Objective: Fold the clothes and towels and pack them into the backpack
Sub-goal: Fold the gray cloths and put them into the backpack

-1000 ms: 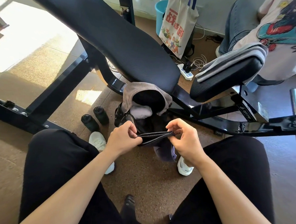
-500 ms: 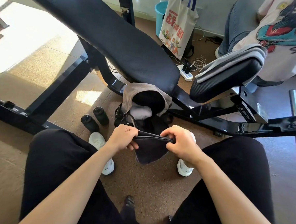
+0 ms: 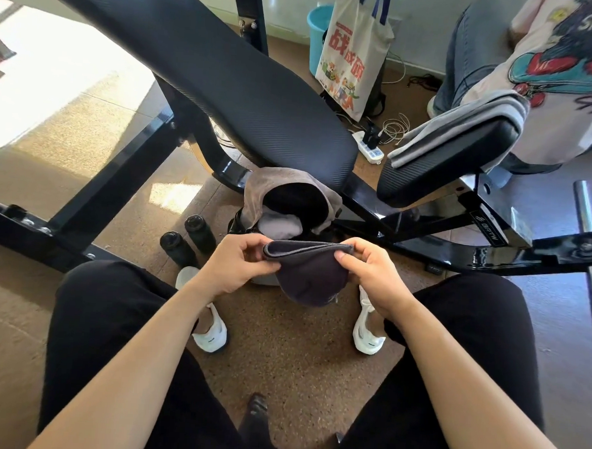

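Note:
A small dark grey towel (image 3: 310, 276) hangs folded between my knees, its doubled top edge stretched level. My left hand (image 3: 236, 265) pinches the left corner and my right hand (image 3: 371, 273) pinches the right corner. Just beyond the towel the backpack (image 3: 255, 194) stands open on the floor under the bench, its grey-brown flap thrown back and a pale folded cloth (image 3: 281, 223) showing inside. A folded grey garment (image 3: 464, 126) lies on the bench's seat pad (image 3: 445, 170) at the right.
The black weight bench (image 3: 206, 72) slopes across the view, its frame bars running left and right along the floor. Two dark bottles (image 3: 187, 241) stand left of the backpack. A tote bag (image 3: 357, 49), blue bucket, power strip (image 3: 369, 149) and a seated person (image 3: 552, 76) are behind.
The towel was a thin strip pulled between my hands, then hung open; now it is folded over, raised slightly, with my hands spread a little wider along its top edge.

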Demonstrator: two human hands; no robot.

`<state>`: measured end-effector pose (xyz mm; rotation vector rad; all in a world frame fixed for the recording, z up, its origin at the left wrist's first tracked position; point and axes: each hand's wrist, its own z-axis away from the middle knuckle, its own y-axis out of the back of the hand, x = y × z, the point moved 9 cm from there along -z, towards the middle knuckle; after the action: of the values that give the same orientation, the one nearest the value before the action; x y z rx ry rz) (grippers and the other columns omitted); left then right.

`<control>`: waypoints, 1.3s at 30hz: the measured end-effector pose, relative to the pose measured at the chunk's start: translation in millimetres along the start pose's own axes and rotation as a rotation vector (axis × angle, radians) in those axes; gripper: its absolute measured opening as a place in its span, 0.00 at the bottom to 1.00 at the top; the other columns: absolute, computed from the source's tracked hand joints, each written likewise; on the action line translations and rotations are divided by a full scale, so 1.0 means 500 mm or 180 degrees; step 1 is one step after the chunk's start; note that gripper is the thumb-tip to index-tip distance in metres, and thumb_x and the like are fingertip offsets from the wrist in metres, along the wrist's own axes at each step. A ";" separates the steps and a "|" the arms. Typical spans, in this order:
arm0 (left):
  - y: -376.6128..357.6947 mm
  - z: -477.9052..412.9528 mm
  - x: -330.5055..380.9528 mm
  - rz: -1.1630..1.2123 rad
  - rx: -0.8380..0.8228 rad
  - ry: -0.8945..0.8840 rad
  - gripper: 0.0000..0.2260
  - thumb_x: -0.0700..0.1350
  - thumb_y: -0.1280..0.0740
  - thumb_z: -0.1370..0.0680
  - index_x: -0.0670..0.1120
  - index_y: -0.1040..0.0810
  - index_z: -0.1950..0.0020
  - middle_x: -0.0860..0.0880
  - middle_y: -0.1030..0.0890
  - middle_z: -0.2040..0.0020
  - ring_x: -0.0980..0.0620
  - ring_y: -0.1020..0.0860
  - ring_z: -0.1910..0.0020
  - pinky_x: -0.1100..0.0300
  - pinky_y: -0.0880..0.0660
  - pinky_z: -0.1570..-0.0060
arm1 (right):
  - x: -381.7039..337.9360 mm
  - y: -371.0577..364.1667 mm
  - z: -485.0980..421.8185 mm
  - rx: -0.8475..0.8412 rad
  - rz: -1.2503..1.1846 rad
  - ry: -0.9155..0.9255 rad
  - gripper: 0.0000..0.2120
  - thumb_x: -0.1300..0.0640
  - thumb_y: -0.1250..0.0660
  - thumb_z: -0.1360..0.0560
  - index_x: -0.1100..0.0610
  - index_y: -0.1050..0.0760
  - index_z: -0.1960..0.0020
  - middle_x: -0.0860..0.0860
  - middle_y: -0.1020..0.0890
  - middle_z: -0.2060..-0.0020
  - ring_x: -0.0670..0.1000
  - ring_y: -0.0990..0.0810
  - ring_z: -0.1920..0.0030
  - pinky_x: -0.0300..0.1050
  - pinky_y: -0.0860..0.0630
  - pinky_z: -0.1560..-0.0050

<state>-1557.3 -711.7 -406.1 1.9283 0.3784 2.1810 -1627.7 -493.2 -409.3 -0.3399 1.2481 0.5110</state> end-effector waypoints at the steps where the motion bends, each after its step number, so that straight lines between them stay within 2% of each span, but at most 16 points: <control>1: 0.005 -0.002 0.011 -0.0006 0.0241 -0.0143 0.12 0.38 0.22 0.27 0.52 0.16 0.48 0.59 0.19 0.58 0.60 0.23 0.59 0.64 0.28 0.54 | -0.002 -0.002 0.000 -0.0004 -0.0039 -0.0011 0.04 0.64 0.35 0.18 0.59 0.21 0.47 0.54 0.15 0.56 0.51 0.17 0.54 0.48 0.21 0.53; 3: 0.001 -0.004 0.023 0.0418 0.0370 -0.0262 0.10 0.37 0.26 0.24 0.50 0.16 0.47 0.55 0.19 0.53 0.56 0.21 0.54 0.60 0.26 0.51 | -0.010 -0.002 0.003 -0.0017 0.0074 0.0017 0.05 0.65 0.34 0.19 0.59 0.21 0.47 0.56 0.16 0.55 0.52 0.17 0.54 0.49 0.21 0.53; 5: -0.020 -0.003 0.036 0.0820 0.0133 -0.0265 0.07 0.37 0.30 0.21 0.46 0.17 0.45 0.49 0.17 0.51 0.53 0.20 0.50 0.59 0.23 0.48 | -0.019 -0.004 0.007 -0.0118 0.0443 0.0096 0.08 0.65 0.30 0.22 0.58 0.21 0.45 0.59 0.15 0.53 0.55 0.16 0.53 0.52 0.20 0.52; 8: -0.047 -0.002 0.052 0.0570 -0.0055 -0.0343 0.05 0.39 0.31 0.19 0.49 0.18 0.49 0.52 0.17 0.57 0.54 0.20 0.56 0.60 0.24 0.53 | -0.030 -0.030 0.015 -0.0471 0.1076 0.0263 0.14 0.56 0.23 0.27 0.49 0.19 0.43 0.57 0.14 0.54 0.58 0.16 0.51 0.54 0.20 0.49; 11: -0.070 -0.005 0.059 0.0264 -0.0204 -0.0472 0.04 0.40 0.30 0.20 0.50 0.18 0.50 0.57 0.18 0.60 0.57 0.21 0.59 0.62 0.26 0.55 | -0.032 -0.059 0.014 -0.0524 0.1687 0.0363 0.17 0.46 0.20 0.30 0.46 0.19 0.43 0.48 0.14 0.57 0.47 0.16 0.55 0.43 0.20 0.54; 14: -0.071 -0.009 0.062 0.0253 -0.0163 -0.0551 0.02 0.42 0.28 0.20 0.49 0.18 0.50 0.57 0.19 0.61 0.60 0.23 0.61 0.65 0.28 0.56 | -0.042 -0.086 0.005 -0.0456 0.1998 0.0629 0.10 0.45 0.25 0.26 0.50 0.19 0.50 0.45 0.16 0.61 0.43 0.19 0.60 0.46 0.22 0.58; 17: -0.065 -0.011 0.045 0.0592 -0.0271 -0.0405 0.08 0.48 0.25 0.24 0.52 0.18 0.47 0.54 0.18 0.56 0.57 0.22 0.56 0.63 0.25 0.53 | -0.075 -0.103 0.005 -0.0545 0.1725 0.0862 0.11 0.50 0.29 0.21 0.58 0.20 0.56 0.54 0.20 0.66 0.43 0.26 0.65 0.49 0.28 0.62; 20: -0.096 0.000 0.002 0.0707 -0.0931 -0.0052 0.15 0.41 0.22 0.27 0.50 0.17 0.41 0.50 0.14 0.46 0.52 0.17 0.45 0.56 0.21 0.44 | -0.127 -0.083 0.001 -0.0465 0.1269 0.0925 0.15 0.55 0.31 0.19 0.67 0.24 0.56 0.57 0.24 0.68 0.47 0.28 0.65 0.48 0.30 0.63; 22: -0.121 0.007 -0.039 0.0321 -0.1217 0.0224 0.13 0.41 0.21 0.27 0.51 0.16 0.44 0.50 0.13 0.48 0.52 0.15 0.46 0.55 0.20 0.44 | -0.152 -0.048 -0.007 -0.0272 0.0758 0.0836 0.13 0.57 0.32 0.19 0.67 0.23 0.55 0.54 0.23 0.65 0.49 0.26 0.63 0.46 0.29 0.61; 24: -0.138 0.012 -0.075 -0.0020 -0.1321 0.0399 0.09 0.42 0.22 0.27 0.51 0.15 0.48 0.52 0.12 0.52 0.55 0.15 0.50 0.58 0.21 0.48 | -0.167 -0.001 -0.013 0.0044 0.0243 0.0743 0.08 0.59 0.34 0.18 0.61 0.19 0.52 0.51 0.18 0.62 0.48 0.21 0.59 0.44 0.24 0.57; 27: -0.146 0.013 -0.102 0.0031 -0.1202 0.0610 0.05 0.42 0.23 0.25 0.48 0.14 0.51 0.51 0.13 0.55 0.55 0.15 0.53 0.58 0.22 0.50 | -0.168 0.063 -0.015 0.0375 -0.0350 0.0610 0.08 0.60 0.37 0.17 0.60 0.19 0.46 0.55 0.16 0.56 0.50 0.17 0.54 0.43 0.20 0.51; 29: -0.136 0.012 -0.109 0.0293 -0.1062 0.0835 0.07 0.43 0.23 0.25 0.47 0.15 0.48 0.50 0.12 0.52 0.53 0.15 0.50 0.57 0.22 0.46 | -0.161 0.100 -0.013 0.0569 -0.0701 0.0525 0.10 0.58 0.37 0.16 0.62 0.20 0.42 0.59 0.16 0.52 0.54 0.17 0.50 0.50 0.19 0.45; 31: -0.119 0.011 -0.112 0.0648 -0.0876 0.0986 0.19 0.51 0.21 0.31 0.45 0.16 0.44 0.46 0.13 0.48 0.47 0.16 0.45 0.51 0.23 0.39 | -0.147 0.140 -0.011 0.0861 -0.1012 0.0444 0.12 0.56 0.37 0.16 0.63 0.21 0.40 0.61 0.17 0.48 0.58 0.18 0.46 0.57 0.21 0.40; 33: -0.102 0.012 -0.109 0.1225 -0.0622 0.1064 0.31 0.56 0.18 0.39 0.43 0.17 0.41 0.42 0.14 0.44 0.44 0.17 0.42 0.49 0.25 0.37 | -0.121 0.180 -0.006 0.1217 -0.1220 0.0334 0.11 0.57 0.37 0.16 0.62 0.21 0.41 0.61 0.16 0.47 0.59 0.18 0.45 0.58 0.21 0.38; 36: -0.067 0.017 -0.109 0.2094 -0.0033 0.1245 0.23 0.52 0.21 0.33 0.46 0.16 0.41 0.43 0.14 0.46 0.44 0.18 0.43 0.52 0.24 0.44 | -0.065 0.205 0.005 0.1453 -0.1349 0.0030 0.11 0.54 0.35 0.17 0.59 0.20 0.40 0.59 0.15 0.45 0.58 0.16 0.43 0.55 0.18 0.43; 39: -0.043 0.021 -0.140 0.2290 0.0451 0.1668 0.23 0.59 0.27 0.25 0.49 0.20 0.34 0.45 0.16 0.40 0.43 0.19 0.38 0.49 0.25 0.39 | -0.028 0.193 0.012 0.1487 -0.1054 -0.0209 0.09 0.53 0.35 0.17 0.56 0.19 0.44 0.56 0.14 0.49 0.55 0.14 0.47 0.48 0.16 0.51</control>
<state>-1538.6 -712.9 -477.6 1.6931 -0.1316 3.2079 -1678.4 -411.9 -391.1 -0.1263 1.1779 -0.0576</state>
